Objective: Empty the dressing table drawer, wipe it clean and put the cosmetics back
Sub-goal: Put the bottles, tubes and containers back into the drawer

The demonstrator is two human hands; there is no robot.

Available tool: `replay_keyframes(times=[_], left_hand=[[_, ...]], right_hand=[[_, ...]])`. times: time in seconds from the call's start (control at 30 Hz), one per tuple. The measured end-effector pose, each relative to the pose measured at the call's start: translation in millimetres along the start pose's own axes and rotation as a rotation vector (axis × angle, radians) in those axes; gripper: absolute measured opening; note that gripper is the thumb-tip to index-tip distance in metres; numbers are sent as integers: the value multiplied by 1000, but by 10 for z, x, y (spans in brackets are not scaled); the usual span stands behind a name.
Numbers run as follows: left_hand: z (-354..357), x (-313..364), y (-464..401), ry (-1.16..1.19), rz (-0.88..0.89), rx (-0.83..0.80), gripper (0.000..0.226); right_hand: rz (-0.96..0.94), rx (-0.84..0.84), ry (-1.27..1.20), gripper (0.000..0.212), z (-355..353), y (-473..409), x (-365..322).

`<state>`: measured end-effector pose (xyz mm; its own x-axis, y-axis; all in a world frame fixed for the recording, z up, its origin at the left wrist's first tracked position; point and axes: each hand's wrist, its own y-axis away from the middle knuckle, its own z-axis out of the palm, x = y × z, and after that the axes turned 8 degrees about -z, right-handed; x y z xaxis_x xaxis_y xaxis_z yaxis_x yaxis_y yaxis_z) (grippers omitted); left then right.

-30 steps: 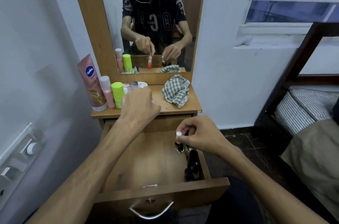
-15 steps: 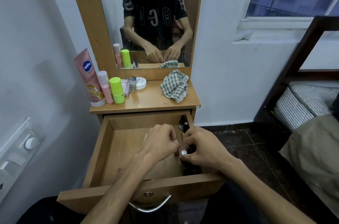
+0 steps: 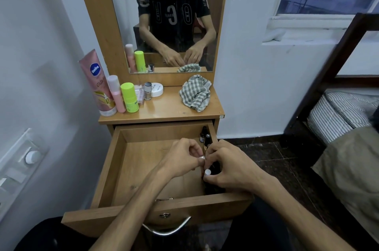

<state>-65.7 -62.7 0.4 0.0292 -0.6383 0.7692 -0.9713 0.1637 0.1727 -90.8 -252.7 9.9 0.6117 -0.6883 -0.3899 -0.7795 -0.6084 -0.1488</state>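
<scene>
The wooden drawer (image 3: pixel 117 168) is pulled out below the dressing table top (image 3: pixel 164 111). Both hands work at the drawer's right side. My left hand (image 3: pixel 182 161) pinches a small silver-topped item (image 3: pixel 202 157) between thumb and forefinger. Touching it, my right hand (image 3: pixel 231 166) grips a small dark bottle with a white cap (image 3: pixel 207 172). A few dark bottles (image 3: pixel 204 134) stand in the back right corner of the drawer. More dark items lie under my right hand, mostly hidden. The left half of the drawer floor shows bare wood.
On the table top stand a pink Vaseline tube (image 3: pixel 96 82), a pink bottle (image 3: pixel 115 93), a green bottle (image 3: pixel 129 97), a small glass bottle (image 3: pixel 147 91) and a white round jar (image 3: pixel 157 89). A checked cloth (image 3: pixel 195 92) lies at the right. A bed (image 3: pixel 344 115) is close on the right.
My left hand has come down from the table top into the drawer and met my right hand. The right hand with the white-capped bottle sank to the drawer's right side.
</scene>
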Motion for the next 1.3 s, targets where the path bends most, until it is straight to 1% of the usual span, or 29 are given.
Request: replay_keyframes(times=[0.2,0.3,0.5,0.67,0.73,0.77,0.9,0.97,1.07,1.17,1.23,1.3], left_hand=[[14,-23,34,30,17,-54,13],[29,-20,45,48,13,-96,14],[-9,4,80,36,33,-120,11],[-71,-59,82,73,17,-135,24],[-85,-90,76,107,23,-52,28],[-93,-97,69,126,31,36,27],[-197,-96,8,183,31,519,18],[-307,-76,-14,212,10,677,15],[-514,-63,-28,197,-7,835,13],[-741,-92,-53,143,-8,958,16],[-887,-128,-88,112,4,996,20],[-1009,-166,-126,74,16,993,27]], right_hand=[[19,34,-89,14,-134,55,-9],[55,103,-126,19,-190,65,-8],[71,214,-169,22,-198,20,33],[110,283,-193,23,-204,-123,-12],[118,317,-199,23,-217,-250,-68],[122,338,-201,22,-224,-332,-94],[118,431,-220,20,-277,-863,-185],[87,476,-184,23,-316,-1192,-242],[77,514,-173,26,-346,-1708,-286],[86,490,-130,35,-319,-2153,-315],[76,448,-73,45,-296,-2375,-334],[46,386,-14,51,-271,-2535,-354]])
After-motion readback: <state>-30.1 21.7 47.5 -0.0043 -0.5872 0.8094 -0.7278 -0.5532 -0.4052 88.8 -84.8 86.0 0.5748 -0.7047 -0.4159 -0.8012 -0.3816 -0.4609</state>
